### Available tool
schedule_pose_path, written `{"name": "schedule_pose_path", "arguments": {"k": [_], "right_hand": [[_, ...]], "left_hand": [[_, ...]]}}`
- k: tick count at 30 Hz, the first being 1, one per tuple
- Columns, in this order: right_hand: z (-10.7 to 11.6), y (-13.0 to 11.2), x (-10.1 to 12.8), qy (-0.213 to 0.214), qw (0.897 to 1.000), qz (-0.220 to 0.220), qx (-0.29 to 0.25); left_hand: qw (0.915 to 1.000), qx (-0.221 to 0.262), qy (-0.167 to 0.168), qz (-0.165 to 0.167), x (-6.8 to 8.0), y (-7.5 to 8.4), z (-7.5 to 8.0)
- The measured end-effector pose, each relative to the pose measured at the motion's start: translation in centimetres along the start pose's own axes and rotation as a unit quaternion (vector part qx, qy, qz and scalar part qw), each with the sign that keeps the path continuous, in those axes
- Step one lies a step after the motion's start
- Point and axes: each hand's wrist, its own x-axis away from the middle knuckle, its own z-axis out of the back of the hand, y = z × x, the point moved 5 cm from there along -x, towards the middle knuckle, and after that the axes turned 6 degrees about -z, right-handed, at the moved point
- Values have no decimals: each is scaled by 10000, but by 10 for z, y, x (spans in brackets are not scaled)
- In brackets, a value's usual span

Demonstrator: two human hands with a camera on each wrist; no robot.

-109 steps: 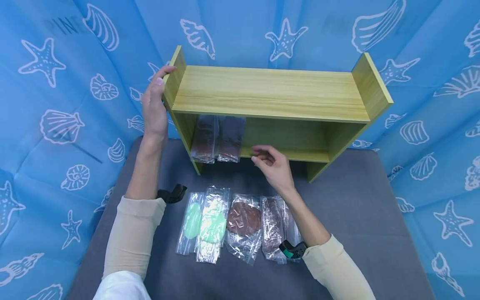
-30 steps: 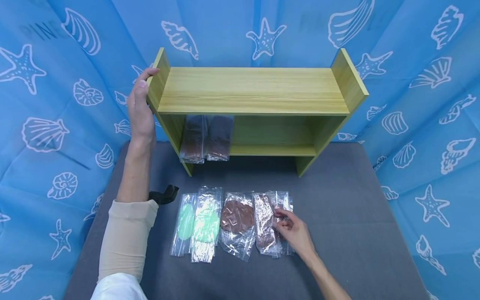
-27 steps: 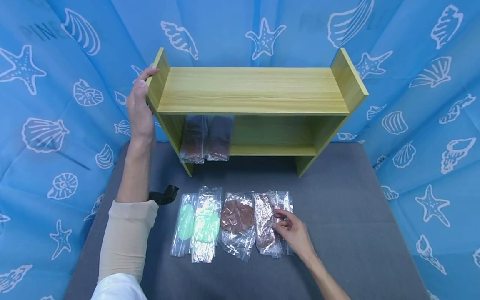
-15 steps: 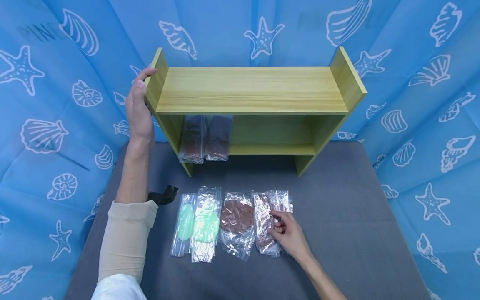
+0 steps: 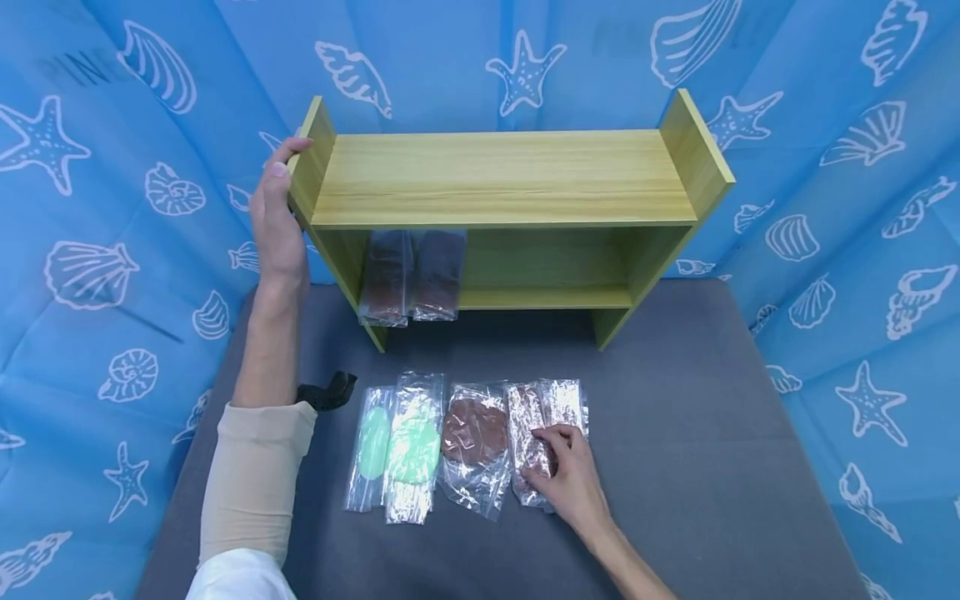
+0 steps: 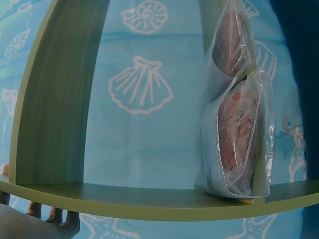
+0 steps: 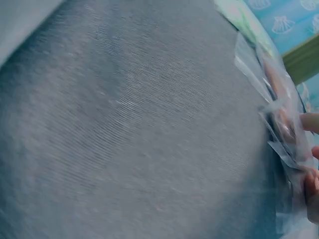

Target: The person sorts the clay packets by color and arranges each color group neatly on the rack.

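My left hand [image 5: 277, 221] grips the left side panel of a yellow wooden shelf [image 5: 502, 179], thumb at its front edge and fingers over the rim. In the left wrist view, fingertips [image 6: 55, 215] lie against the panel's outer face. My right hand [image 5: 573, 479] has curled fingers and thumb on a clear zip bag [image 5: 522, 408] with brown contents, pinching at its plastic. Beside it, another clear bag [image 5: 567, 400] is partly covered by the hand. In the right wrist view, fingertips [image 7: 310, 122] lie on crinkled plastic at the right edge.
Left of the right hand lie a bag with a brown disc [image 5: 474, 432] and bags with pale green discs [image 5: 414, 450]. Two brown-filled bags [image 5: 438, 275] stand inside the shelf's left end. Grey cloth [image 5: 690, 467] covers the table; a blue curtain [image 5: 480, 58] hangs behind.
My right hand has come from in front of the shelf down to the brown-filled bags, then shifted slightly left and nearer. My left hand keeps its hold on the panel.
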Motion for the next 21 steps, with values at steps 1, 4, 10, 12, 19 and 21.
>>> {"name": "schedule_pose_path", "arguments": {"k": [1,4,10,12,19,21], "right_hand": [[-1,-1,1,81,9999,76,95],[-3,-2,2,304,9987,257,334],[-4,-3,1,412,9970,275,596],[-4,-4,0,396,9964,256,700],[-4,-7,-5,324,9951,75,934],[-4,-9,-6,290,9949,66,965]], "left_hand": [[10000,-34,-4,2,0,0,0],[10000,-60,-13,5,0,-1,0],[10000,26,-28,-20,0,-2,-1],[10000,33,-28,-25,0,-2,0],[10000,71,-39,-46,0,-1,0],[10000,76,-31,-44,0,-1,0]]}}
